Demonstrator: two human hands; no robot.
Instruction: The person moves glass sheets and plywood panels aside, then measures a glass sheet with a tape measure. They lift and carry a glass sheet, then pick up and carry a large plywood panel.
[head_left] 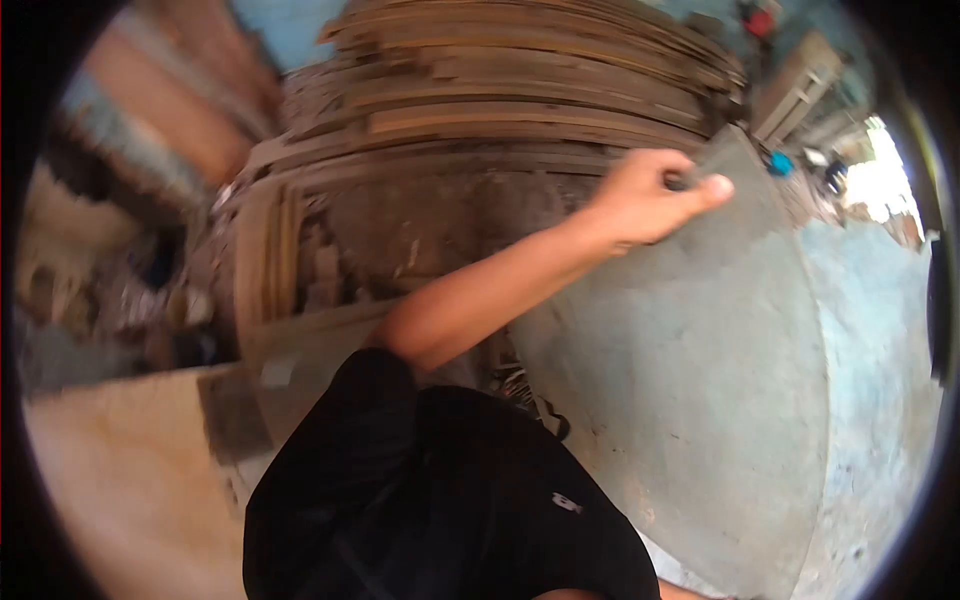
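Observation:
My left hand [645, 198] reaches across from the left, its fingers curled toward the thumb. A small dark object [679, 181] shows between the fingers and thumb; blur hides what it is, and I cannot tell its kind. The hand overlaps the upper left edge of a large grey-green panel [700, 350], which stands tilted beside me on the right. Only bits of skin show at the bottom edge of the head view, and my right hand itself is out of sight.
A long stack of wooden planks [530, 90] lies along the back. Upright boards [268, 250] stand at its left. A pale wooden sheet [130, 450] is at the lower left. A light blue wall [870, 340] rises at the right, with a bright opening [890, 170] behind.

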